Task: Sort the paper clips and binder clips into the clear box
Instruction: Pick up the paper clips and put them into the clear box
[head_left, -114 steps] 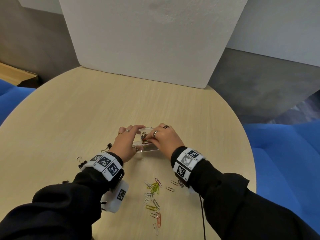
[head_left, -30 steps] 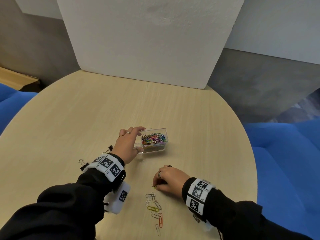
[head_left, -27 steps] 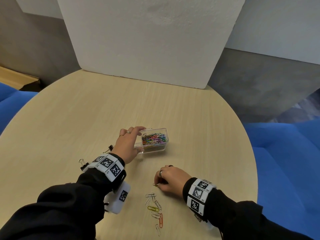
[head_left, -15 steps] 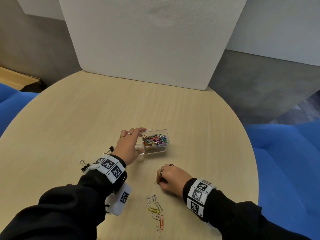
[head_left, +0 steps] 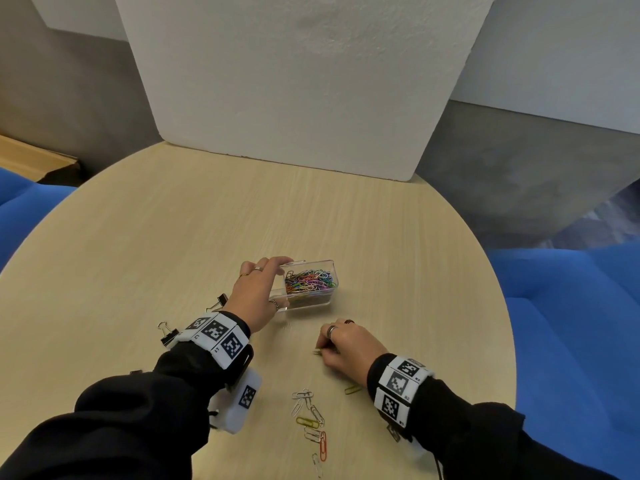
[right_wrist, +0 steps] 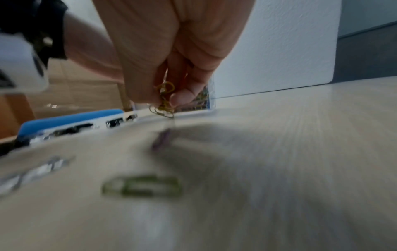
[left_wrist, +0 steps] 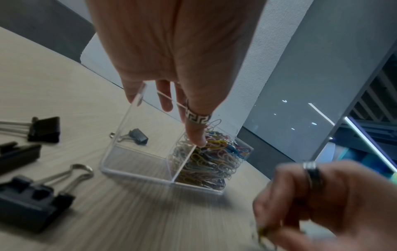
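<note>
Several paper clips (right_wrist: 164, 100) are now rising off the surface (head_left: 381, 244), pinched in the right hand (head_left: 346, 348); left hand (head_left: 256, 292) is still gripping the clear box (head_left: 311, 303), its right compartment filling.

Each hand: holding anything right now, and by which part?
The left hand grips the clear box at its near-left end, thumb on the divider. The right hand pinches a few paper clips between fingertips; which part can't be told.
</note>
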A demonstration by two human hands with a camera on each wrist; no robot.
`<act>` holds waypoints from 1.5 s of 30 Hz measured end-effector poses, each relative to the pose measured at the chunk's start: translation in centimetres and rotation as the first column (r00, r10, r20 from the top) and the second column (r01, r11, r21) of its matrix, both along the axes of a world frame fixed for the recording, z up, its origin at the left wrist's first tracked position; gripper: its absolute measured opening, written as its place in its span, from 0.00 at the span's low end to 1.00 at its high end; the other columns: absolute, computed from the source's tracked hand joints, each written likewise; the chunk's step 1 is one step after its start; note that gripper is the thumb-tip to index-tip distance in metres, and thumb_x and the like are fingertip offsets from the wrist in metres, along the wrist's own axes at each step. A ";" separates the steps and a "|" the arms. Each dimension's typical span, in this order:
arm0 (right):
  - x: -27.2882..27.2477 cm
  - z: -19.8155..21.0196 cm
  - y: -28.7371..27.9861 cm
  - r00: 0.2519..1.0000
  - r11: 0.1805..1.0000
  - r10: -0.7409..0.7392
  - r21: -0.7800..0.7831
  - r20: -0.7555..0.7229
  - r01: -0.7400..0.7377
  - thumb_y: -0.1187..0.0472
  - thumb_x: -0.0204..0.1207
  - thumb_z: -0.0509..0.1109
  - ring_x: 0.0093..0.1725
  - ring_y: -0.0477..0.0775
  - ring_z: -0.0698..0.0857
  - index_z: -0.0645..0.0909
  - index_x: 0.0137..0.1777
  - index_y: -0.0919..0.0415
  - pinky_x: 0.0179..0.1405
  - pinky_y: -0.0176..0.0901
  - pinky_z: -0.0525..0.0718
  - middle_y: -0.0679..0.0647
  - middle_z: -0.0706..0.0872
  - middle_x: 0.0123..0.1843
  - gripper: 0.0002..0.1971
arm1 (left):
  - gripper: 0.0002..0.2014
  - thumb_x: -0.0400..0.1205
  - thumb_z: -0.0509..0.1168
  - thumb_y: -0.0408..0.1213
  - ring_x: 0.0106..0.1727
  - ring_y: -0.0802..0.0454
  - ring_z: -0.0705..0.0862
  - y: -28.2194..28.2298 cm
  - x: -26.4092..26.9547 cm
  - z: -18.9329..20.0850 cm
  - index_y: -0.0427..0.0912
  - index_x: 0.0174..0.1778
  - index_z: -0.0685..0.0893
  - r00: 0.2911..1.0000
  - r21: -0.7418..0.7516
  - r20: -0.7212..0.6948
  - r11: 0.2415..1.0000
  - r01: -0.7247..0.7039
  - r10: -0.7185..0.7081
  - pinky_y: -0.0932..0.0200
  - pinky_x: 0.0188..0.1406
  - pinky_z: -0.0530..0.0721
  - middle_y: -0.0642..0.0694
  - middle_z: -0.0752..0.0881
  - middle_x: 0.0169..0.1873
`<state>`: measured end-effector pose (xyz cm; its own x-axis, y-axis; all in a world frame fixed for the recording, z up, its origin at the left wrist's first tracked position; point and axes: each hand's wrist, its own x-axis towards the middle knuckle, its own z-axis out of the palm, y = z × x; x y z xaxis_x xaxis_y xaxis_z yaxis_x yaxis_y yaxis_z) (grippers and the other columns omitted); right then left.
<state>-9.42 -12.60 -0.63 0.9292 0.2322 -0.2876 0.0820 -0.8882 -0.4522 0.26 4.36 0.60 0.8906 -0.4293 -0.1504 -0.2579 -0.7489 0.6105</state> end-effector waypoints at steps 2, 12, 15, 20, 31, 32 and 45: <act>0.4 1.1 -0.3 0.996 0.996 -0.056 0.080 0.072 0.050 0.64 0.76 0.65 0.53 0.53 0.80 0.82 0.53 0.62 0.52 0.33 0.72 0.57 0.85 0.52 0.09 | 0.33 0.74 0.71 0.35 0.62 0.46 0.67 0.0 0.0 0.0 0.51 0.73 0.65 1.000 0.002 0.000 1.000 -0.002 0.002 0.55 0.60 0.69 0.49 0.77 0.62; 7.1 5.2 -1.0 0.939 0.999 -0.050 0.005 0.341 0.051 0.64 0.77 0.65 0.54 0.57 0.80 0.82 0.55 0.65 0.54 0.45 0.77 0.61 0.84 0.51 0.09 | 0.34 0.73 0.71 0.34 0.62 0.45 0.67 -0.1 0.0 -0.1 0.51 0.73 0.65 1.000 0.004 0.003 1.000 -0.010 0.010 0.51 0.61 0.73 0.49 0.77 0.62; 7.2 4.5 -0.8 0.930 0.999 0.033 -0.034 0.366 -0.022 0.69 0.67 0.75 0.43 0.63 0.84 0.85 0.40 0.67 0.37 0.53 0.87 0.61 0.87 0.40 0.03 | 0.34 0.74 0.71 0.34 0.62 0.46 0.68 0.0 0.0 -0.2 0.51 0.73 0.65 1.000 0.004 0.005 1.000 -0.005 0.005 0.50 0.60 0.73 0.49 0.77 0.62; 7.5 3.8 -1.0 0.911 1.000 -0.005 0.008 0.413 0.002 0.66 0.63 0.79 0.45 0.61 0.81 0.88 0.42 0.67 0.41 0.42 0.80 0.59 0.84 0.40 0.08 | 0.33 0.74 0.71 0.35 0.62 0.45 0.68 0.0 0.1 -0.4 0.51 0.73 0.65 1.000 0.015 0.024 1.000 0.000 0.000 0.50 0.60 0.73 0.49 0.77 0.62; 4.1 4.2 -3.2 0.986 0.986 -0.066 0.163 0.152 0.041 0.57 0.75 0.70 0.42 0.46 0.78 0.85 0.50 0.57 0.47 0.36 0.77 0.50 0.82 0.46 0.07 | 0.41 0.68 0.74 0.51 0.70 0.44 0.67 0.9 -0.1 0.8 0.54 0.76 0.63 0.984 0.077 0.164 0.996 0.051 -0.064 0.40 0.73 0.64 0.51 0.69 0.73; 3.4 3.8 -3.5 0.999 0.991 0.006 0.131 0.038 -0.011 0.57 0.74 0.70 0.44 0.47 0.79 0.85 0.52 0.56 0.49 0.38 0.78 0.51 0.83 0.50 0.09 | 0.38 0.69 0.73 0.52 0.69 0.44 0.67 1.1 -0.9 1.2 0.53 0.74 0.67 0.969 0.043 0.242 0.998 0.044 -0.053 0.40 0.72 0.66 0.51 0.71 0.72; -1.0 -0.7 -4.8 0.970 0.999 0.024 0.036 -0.243 -0.015 0.59 0.73 0.72 0.49 0.51 0.76 0.82 0.44 0.60 0.56 0.44 0.77 0.52 0.74 0.49 0.05 | 0.37 0.67 0.76 0.47 0.66 0.58 0.65 1.4 -10.4 -3.3 0.53 0.71 0.70 0.872 0.096 -0.296 0.896 0.434 -0.391 0.61 0.70 0.68 0.57 0.68 0.64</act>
